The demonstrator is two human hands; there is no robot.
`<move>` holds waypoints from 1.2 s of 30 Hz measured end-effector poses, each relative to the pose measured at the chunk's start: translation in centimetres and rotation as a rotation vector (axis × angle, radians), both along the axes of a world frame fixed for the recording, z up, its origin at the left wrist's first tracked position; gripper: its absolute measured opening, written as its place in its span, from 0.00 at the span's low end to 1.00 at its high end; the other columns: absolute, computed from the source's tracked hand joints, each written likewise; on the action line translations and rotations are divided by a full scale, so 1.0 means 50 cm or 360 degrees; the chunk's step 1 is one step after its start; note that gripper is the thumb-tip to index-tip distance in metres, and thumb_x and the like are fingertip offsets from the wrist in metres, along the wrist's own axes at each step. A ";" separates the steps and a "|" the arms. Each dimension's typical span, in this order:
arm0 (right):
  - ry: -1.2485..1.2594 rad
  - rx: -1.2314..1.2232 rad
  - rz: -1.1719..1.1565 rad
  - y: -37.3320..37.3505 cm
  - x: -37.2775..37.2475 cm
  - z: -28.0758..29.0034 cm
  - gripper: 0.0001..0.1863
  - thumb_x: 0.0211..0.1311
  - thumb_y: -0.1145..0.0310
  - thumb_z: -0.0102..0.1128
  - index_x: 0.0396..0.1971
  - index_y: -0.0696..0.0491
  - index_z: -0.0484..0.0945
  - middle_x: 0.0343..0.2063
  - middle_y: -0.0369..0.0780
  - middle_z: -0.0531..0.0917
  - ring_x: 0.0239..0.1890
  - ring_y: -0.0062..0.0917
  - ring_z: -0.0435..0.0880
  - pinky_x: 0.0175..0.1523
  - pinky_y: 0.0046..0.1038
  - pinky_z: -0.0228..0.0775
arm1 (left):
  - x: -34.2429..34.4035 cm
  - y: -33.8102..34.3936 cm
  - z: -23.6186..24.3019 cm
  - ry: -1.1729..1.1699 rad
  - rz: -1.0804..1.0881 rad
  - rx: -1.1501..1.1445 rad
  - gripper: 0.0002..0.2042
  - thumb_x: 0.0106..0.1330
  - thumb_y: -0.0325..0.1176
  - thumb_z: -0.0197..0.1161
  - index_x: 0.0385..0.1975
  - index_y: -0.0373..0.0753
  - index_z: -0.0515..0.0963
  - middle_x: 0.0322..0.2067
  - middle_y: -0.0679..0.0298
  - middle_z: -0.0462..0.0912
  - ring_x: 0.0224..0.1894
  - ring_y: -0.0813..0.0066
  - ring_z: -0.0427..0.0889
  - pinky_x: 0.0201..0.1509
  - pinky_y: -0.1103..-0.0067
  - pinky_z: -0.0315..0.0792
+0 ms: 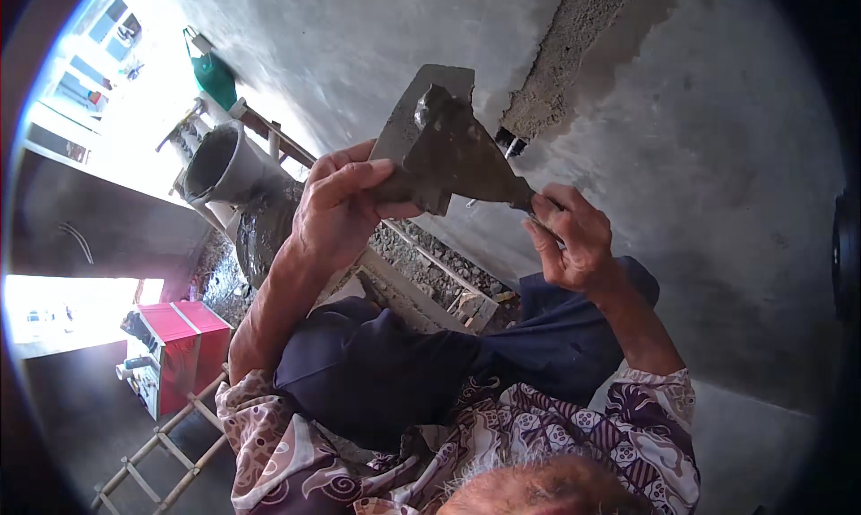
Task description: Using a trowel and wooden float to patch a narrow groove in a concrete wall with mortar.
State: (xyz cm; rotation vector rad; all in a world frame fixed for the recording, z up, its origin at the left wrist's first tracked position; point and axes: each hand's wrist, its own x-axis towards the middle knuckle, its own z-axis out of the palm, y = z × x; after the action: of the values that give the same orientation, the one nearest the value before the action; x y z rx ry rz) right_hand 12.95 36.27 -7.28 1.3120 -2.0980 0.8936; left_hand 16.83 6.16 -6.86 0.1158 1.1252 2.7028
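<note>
My left hand (339, 208) grips the lower edge of a flat grey metal plate (414, 111) held up in front of a plastered wall. My right hand (569, 239) is closed on the handle of a triangular trowel (462, 156). The trowel's blade lies against the plate and is coated with wet grey mortar, with a lump (434, 102) near its tip. Both hands are raised close together, the right one lower and to the right. The trowel handle is hidden inside my fist.
A rough mortar-filled channel (565, 57) runs up the grey wall (717, 156), with a small pipe end (509, 144) at its foot. A mortar-smeared grey bucket (220, 165), a green container (213, 77), a red box (186, 336), a bamboo ladder (161, 452) and gravel with planks (439, 273) lie to the left and below.
</note>
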 end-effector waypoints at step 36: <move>0.0154 -0.0130 -0.0992 0.141 0.064 0.095 0.19 0.54 0.75 0.67 0.44 0.59 0.71 0.39 0.49 0.75 0.35 0.41 0.79 0.37 0.36 0.73 | -0.084 -0.044 0.038 0.0141 0.0275 -0.0107 0.16 0.71 0.36 0.51 0.53 0.35 0.72 0.49 0.54 0.83 0.53 0.58 0.83 0.58 0.60 0.76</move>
State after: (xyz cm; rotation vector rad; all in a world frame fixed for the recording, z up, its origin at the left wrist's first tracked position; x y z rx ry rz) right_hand 16.16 43.33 -2.52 0.5757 -2.1677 0.6153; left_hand 12.62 3.95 -4.96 0.1349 1.3068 2.8310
